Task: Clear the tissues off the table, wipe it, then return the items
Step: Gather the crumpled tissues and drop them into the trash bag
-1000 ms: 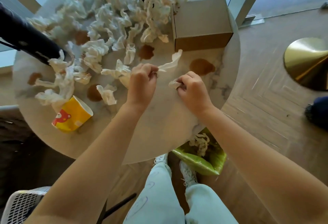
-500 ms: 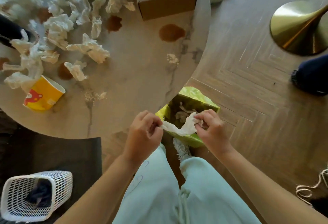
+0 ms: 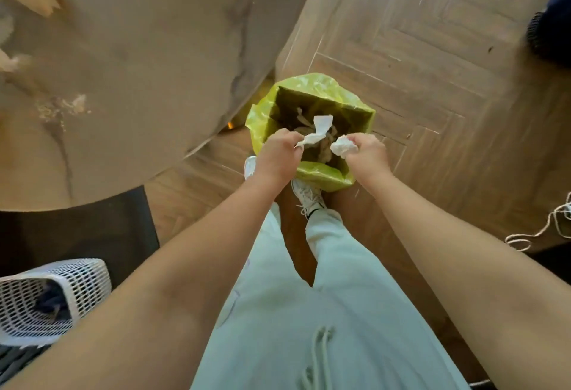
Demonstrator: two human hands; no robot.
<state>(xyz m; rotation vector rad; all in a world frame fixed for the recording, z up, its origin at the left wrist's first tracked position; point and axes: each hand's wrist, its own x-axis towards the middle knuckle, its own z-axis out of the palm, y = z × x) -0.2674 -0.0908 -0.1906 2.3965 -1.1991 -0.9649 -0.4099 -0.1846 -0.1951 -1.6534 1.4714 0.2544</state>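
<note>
Two hands, two tissues, above one lined bin.

Left hand (image 3: 279,154): pinching a twisted tissue strip (image 3: 316,133). Right hand (image 3: 366,154): clenched round a balled tissue (image 3: 343,147). Both held over green-lined bin (image 3: 315,86) on floor beside table (image 3: 139,65); several crumpled tissues inside. One white mesh basket (image 3: 52,300) lower left, dark item within. Tissue scraps on tabletop, upper left.

table (image 3: 148,59) cut off top and left; white basket (image 3: 77,284) cropped, contents unclear
</note>
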